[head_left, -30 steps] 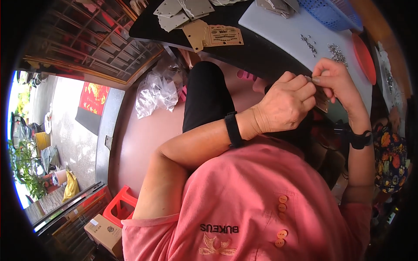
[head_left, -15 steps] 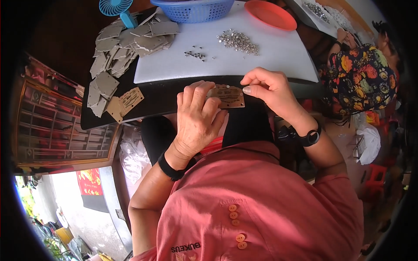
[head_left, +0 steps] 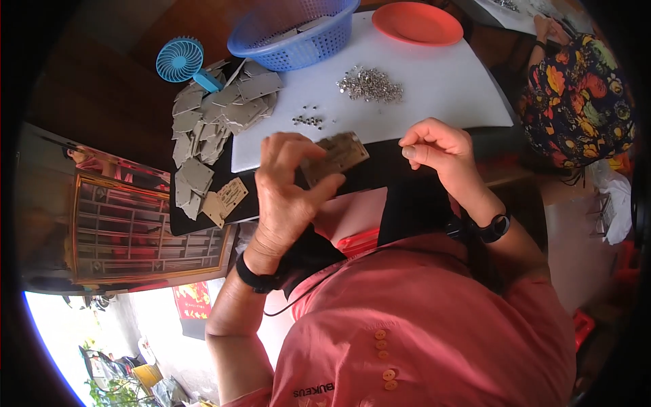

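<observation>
My left hand [head_left: 283, 178] grips a brown printed card with small corner holes [head_left: 344, 157] between thumb and fingers, tilted above the table's near edge. To its right, my right hand [head_left: 442, 150] has thumb and forefinger pinched together; whatever they hold, if anything, is too small to make out. Beyond the card lies a small cluster of shiny metal pieces [head_left: 308, 121]. A larger heap of similar metal pieces [head_left: 371, 85] is farther back on the white mat [head_left: 454, 102]. Two loose tan cards [head_left: 232, 195] rest at the table's left edge, one showing print.
A large pile of grey cards [head_left: 237, 102] covers the table's left side, with a blue handheld fan [head_left: 180, 61] on it. At the back stand a blue basket [head_left: 312, 51] holding grey cards and a red plate [head_left: 417, 25]. Another person in floral clothing [head_left: 576, 102] sits at right.
The view has shifted and turned. My left hand has lifted and tilted the card, and my right hand has drawn away from it, still pinched.
</observation>
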`<state>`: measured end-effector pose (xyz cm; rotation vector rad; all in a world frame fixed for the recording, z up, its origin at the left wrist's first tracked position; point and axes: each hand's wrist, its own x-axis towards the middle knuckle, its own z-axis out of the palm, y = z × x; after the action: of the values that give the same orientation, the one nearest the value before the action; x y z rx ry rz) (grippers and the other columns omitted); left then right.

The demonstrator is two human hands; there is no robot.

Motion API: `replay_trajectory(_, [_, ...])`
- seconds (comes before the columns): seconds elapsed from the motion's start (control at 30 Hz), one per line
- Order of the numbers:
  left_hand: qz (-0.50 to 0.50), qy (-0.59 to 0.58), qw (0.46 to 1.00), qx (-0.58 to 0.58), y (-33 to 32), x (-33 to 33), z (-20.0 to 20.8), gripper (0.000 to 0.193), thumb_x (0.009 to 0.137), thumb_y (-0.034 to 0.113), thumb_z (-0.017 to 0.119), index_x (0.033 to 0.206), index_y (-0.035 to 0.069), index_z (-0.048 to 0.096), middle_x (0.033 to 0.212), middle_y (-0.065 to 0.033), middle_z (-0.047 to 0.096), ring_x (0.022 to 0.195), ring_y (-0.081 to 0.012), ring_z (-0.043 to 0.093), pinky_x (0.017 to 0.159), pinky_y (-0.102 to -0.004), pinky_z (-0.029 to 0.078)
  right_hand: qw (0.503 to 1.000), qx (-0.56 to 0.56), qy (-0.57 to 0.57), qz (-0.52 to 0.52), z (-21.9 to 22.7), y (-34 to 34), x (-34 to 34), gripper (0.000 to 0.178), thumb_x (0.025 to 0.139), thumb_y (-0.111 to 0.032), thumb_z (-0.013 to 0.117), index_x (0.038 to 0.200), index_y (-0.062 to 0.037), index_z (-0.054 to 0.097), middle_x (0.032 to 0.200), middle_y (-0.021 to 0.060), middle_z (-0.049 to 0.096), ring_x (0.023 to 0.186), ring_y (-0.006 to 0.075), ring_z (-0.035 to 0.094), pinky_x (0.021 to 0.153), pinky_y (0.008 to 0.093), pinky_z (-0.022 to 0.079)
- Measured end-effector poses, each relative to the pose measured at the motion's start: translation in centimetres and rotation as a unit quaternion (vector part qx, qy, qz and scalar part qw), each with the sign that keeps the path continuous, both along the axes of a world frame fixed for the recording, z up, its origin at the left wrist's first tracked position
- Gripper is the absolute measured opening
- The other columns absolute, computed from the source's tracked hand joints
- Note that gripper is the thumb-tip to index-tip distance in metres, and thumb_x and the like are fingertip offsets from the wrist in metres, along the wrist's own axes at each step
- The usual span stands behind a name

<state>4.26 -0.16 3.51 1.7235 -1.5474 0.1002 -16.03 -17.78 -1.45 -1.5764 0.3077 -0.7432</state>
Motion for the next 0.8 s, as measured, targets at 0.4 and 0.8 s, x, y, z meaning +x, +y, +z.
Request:
replay_trajectory(0.4, [0.090, 0.067, 0.992, -0.052, -6.4, 10.8, 12.7, 0.029, 0.082, 0.019, 0.077, 0.106, 0.003, 0.074, 0.101, -0.0094, 0.072, 0.088, -0.0134, 0.067, 0.080, -0.0270, 0.052, 0.998, -0.059, -0.036, 0.005, 0.0, -0.1, -0.2, 0.007, 0.089, 0.004, 0.066, 0.094, 0.0002, 0.065, 0.079, 0.0009, 0.064, 0.067, 0.0056, 0.055, 0.062, 0.0208, 0.045])
replay_trajectory(0.8, [0.244, -0.038, 0.929, 0.275, 12.1, 9.3, 3.3, 0.057, 0.066, 0.016, 0.085, 0.119, 0.008, 0.067, 0.115, -0.0093, 0.066, 0.109, -0.0291, 0.059, 0.095, -0.0399, 0.048, 0.995, -0.091, -0.022, -0.021, -0.1, 0.4, -0.4, 0.009, 0.089, 0.004, 0.066, 0.095, -0.0008, 0.066, 0.080, 0.0001, 0.064, 0.068, 0.0051, 0.056, 0.062, 0.0202, 0.045])
